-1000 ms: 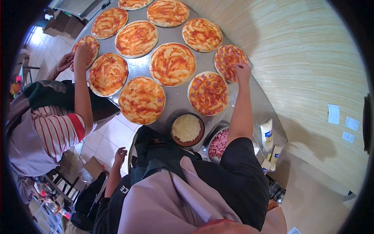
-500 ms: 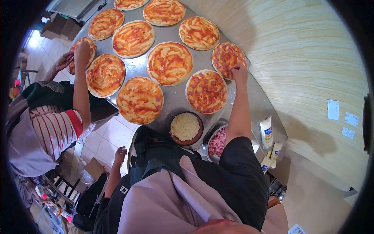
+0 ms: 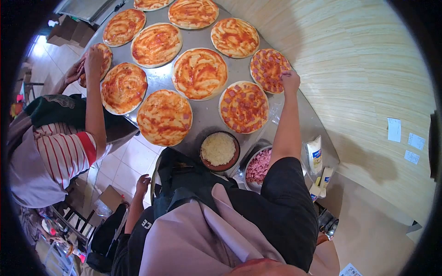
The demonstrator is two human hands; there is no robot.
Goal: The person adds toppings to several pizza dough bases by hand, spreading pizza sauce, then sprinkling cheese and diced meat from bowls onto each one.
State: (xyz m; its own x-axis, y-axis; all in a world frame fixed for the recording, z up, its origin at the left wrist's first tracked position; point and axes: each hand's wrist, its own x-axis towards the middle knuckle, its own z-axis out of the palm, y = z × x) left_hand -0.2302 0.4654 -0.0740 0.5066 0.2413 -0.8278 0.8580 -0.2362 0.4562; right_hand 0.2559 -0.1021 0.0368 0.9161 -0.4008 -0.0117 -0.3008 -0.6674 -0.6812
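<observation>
Pink ham cubes: light, soft, slippery; best pinched in small clusters. Right hand (image 3: 290, 81) fingers bunched together over ham pizza (image 3: 268, 70); left hand (image 3: 142, 183) hangs loosely curled, empty.

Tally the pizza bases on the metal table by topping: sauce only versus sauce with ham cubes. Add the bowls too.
Sauce-only bases: 8, such as the one in the middle; the far-left one is partly hidden by another person's hand.
Bases with ham cubes: 2, the near one and the one under the right hand.
Bowls: 2, grated cheese and diced ham.
Total: 12.
</observation>
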